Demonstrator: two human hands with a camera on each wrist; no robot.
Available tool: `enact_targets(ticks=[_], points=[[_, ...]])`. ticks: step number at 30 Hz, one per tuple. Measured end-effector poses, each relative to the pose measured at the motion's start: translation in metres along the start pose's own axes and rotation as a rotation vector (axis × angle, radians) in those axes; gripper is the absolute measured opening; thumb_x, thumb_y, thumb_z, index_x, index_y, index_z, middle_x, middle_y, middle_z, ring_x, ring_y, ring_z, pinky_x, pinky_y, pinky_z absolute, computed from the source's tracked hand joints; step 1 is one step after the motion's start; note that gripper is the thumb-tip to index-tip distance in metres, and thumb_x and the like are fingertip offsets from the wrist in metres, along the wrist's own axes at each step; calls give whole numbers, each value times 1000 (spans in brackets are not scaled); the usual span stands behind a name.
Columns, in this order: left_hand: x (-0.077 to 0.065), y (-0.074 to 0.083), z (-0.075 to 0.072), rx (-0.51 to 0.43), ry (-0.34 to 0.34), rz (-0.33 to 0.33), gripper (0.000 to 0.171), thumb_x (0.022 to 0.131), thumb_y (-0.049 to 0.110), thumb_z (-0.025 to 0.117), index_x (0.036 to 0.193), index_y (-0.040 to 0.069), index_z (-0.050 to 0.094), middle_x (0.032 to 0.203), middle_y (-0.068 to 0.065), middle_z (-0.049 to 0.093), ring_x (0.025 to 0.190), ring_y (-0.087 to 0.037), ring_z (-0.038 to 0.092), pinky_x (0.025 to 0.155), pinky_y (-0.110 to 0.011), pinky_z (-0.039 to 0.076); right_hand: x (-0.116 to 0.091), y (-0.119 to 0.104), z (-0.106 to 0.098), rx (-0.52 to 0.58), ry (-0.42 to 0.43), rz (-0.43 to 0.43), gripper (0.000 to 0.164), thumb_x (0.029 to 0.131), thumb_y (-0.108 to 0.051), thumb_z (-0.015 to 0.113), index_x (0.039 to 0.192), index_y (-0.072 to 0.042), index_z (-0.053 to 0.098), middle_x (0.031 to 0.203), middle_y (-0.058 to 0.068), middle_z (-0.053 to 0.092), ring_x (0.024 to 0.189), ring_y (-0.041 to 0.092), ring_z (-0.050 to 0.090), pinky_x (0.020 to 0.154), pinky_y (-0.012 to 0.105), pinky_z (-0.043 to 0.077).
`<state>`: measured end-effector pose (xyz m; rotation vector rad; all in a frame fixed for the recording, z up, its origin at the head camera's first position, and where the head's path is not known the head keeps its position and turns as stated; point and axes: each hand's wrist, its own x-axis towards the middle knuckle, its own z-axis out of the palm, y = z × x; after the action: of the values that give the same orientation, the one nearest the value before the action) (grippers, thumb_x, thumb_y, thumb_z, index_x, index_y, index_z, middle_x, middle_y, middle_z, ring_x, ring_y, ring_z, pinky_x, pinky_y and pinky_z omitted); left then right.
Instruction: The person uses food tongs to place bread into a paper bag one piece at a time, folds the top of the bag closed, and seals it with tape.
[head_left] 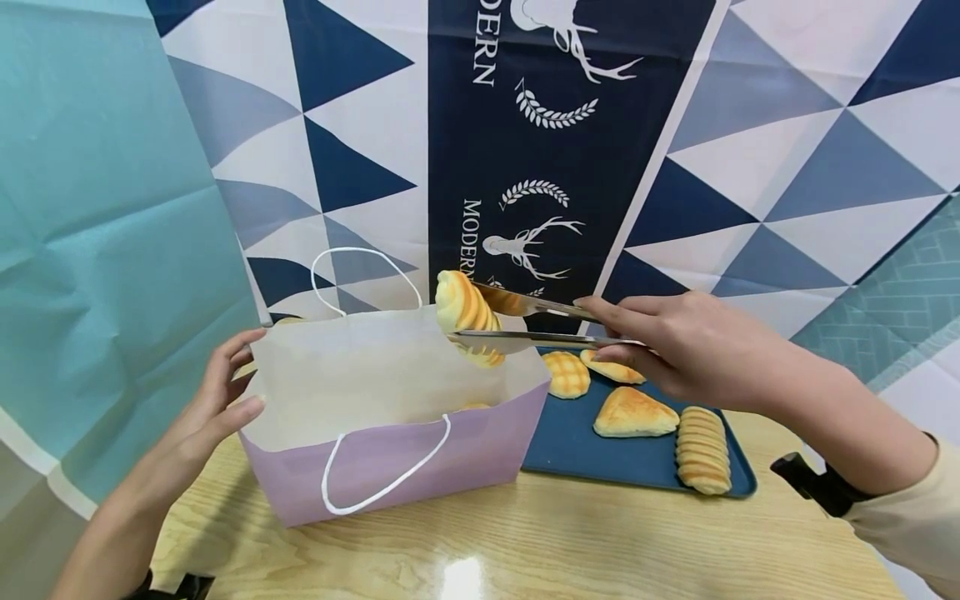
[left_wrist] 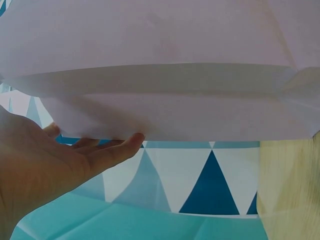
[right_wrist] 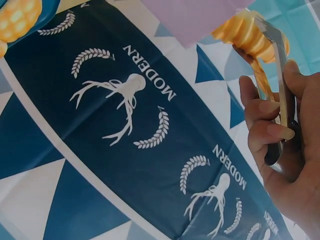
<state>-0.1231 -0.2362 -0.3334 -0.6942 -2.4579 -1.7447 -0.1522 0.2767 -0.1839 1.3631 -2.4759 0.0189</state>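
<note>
My right hand (head_left: 690,350) grips metal tongs (head_left: 551,338) over the right end of an open lilac paper bag (head_left: 465,454) with white string handles. Between the tongs' tips is a ridged, golden-brown bread roll (head_left: 459,304), held above the bag's opening; the right wrist view also shows the roll (right_wrist: 245,35) pinched there. My left hand (head_left: 197,427) is at the bag's left side, its fingers and thumb extended against the paper. A bit of something yellowish (head_left: 474,407) shows inside the bag; most of its inside is hidden.
Right of the bag, a blue tray (head_left: 585,454) holds a round cross-marked bun (head_left: 566,375), a triangular pastry (head_left: 633,413), a ridged long loaf (head_left: 702,450) and another flat pastry (head_left: 613,367). All stand on a wooden table (head_left: 600,533), with a patterned cloth (head_left: 360,158) behind.
</note>
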Motion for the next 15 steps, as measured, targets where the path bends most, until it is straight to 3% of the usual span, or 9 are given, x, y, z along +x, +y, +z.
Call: enact_targets(ticks=[6, 12, 15], points=[[-1, 0, 0, 4, 4, -11, 70, 107, 17, 43, 168, 31, 12, 163, -3, 18, 147, -44, 26, 96, -18, 38, 2, 0, 3, 17, -9, -3, 59, 100, -18, 75, 154, -9, 55, 92, -16, 64, 64, -10, 50, 57, 20, 46], [-1, 0, 0, 10, 8, 2, 70, 107, 15, 43, 169, 31, 12, 162, -2, 20, 146, -26, 31, 97, -18, 39, 2, -1, 5, 41, -9, 16, 60, 103, -23, 72, 157, -8, 51, 97, -14, 62, 67, -9, 50, 59, 21, 46], [-1, 0, 1, 2, 1, 13, 70, 107, 13, 43, 168, 31, 13, 162, -3, 20, 147, -30, 30, 97, -18, 39, 1, 0, 3, 76, 10, 26, 60, 104, -22, 71, 158, -7, 49, 101, -13, 63, 70, -8, 52, 60, 21, 47]])
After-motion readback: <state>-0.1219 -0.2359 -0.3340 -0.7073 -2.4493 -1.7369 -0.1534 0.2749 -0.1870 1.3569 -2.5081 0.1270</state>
